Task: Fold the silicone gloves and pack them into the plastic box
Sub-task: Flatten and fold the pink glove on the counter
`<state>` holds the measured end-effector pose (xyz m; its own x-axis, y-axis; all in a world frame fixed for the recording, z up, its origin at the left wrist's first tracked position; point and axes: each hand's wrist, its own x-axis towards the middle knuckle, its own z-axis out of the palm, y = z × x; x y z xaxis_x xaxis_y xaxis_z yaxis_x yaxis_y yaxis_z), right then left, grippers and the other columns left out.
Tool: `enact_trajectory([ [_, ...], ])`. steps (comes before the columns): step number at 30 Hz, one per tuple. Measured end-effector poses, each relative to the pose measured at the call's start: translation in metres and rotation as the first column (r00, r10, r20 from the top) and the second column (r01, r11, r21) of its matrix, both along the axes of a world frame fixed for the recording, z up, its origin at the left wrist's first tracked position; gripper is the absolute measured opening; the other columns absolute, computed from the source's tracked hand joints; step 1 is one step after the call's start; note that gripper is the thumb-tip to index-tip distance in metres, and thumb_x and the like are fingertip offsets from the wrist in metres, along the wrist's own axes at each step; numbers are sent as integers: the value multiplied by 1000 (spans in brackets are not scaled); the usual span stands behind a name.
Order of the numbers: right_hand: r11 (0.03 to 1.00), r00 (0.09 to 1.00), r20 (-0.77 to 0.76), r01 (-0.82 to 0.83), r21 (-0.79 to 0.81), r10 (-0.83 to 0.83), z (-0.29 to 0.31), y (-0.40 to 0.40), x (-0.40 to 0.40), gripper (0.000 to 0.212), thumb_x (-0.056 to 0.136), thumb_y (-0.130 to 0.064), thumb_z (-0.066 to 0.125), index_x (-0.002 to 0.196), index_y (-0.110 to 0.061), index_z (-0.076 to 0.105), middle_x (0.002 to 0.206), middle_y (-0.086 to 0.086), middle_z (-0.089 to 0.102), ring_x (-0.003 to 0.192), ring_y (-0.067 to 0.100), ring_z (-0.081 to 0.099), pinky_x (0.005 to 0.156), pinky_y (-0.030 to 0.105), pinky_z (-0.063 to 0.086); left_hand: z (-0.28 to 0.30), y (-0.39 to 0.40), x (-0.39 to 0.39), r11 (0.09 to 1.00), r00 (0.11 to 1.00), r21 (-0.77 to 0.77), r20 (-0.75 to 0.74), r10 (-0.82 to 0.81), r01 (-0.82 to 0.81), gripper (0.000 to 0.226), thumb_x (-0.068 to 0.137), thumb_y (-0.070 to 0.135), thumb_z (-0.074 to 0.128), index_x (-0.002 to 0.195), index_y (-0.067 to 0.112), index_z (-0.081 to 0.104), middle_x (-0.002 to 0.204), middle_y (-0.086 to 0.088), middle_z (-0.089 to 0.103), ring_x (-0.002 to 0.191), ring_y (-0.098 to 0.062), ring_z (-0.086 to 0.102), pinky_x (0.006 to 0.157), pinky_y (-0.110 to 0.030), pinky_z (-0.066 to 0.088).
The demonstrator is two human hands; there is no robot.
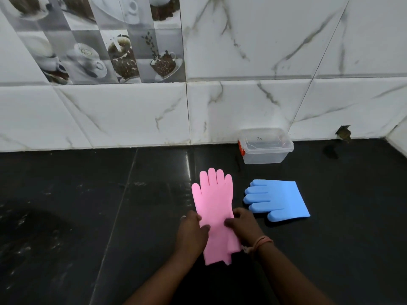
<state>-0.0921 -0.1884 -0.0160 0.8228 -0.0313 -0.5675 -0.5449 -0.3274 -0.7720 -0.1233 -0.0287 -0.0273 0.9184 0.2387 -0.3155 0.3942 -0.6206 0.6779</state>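
Note:
A pink silicone glove lies flat on the black counter, fingers pointing toward the wall. My left hand grips its left edge near the wrist part, thumb on top. My right hand pinches its right edge the same way. A blue silicone glove lies flat to the right, fingers pointing left, touched by neither hand. The clear plastic box with a red clip on its left side stands against the wall behind both gloves, with a clear lid lying on it.
The black stone counter runs left and right under the gloves. A white marble-tiled wall stands close behind the box. A small hole in the wall shows at the right.

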Motion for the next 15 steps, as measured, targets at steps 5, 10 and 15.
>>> enact_trajectory([
  [5, 894, 823, 367, -340, -293, 434, 61, 12, 3, 13, 89, -9, 59, 95, -19, 54, 99, -3, 64, 86, 9, 60, 76, 22, 49, 56, 2, 40, 724, 960, -642, -258, 104, -251, 41, 83, 56, 76, 93, 17, 66, 103, -12, 71, 91, -29, 71, 86, -40, 62],
  [10, 362, 493, 37, -584, -727, 869, 120, 43, 6, 35, 95, -18, 57, 129, -15, 49, 132, 13, 55, 113, 26, 55, 98, 37, 44, 64, 43, 50, 580, 796, -740, -556, -241, -341, 94, 57, 80, 81, 115, 6, 78, 108, -19, 78, 107, -36, 75, 94, -55, 58],
  [15, 87, 251, -99, -637, -766, 963, 127, 65, -4, 39, 103, -18, 36, 131, 3, 53, 142, 28, 48, 125, 43, 49, 84, 19, 44, 31, 54, 41, 529, 719, -715, -647, -254, -457, 63, 61, 61, 89, 98, 11, 82, 98, -15, 78, 94, -36, 76, 85, -53, 61],
])
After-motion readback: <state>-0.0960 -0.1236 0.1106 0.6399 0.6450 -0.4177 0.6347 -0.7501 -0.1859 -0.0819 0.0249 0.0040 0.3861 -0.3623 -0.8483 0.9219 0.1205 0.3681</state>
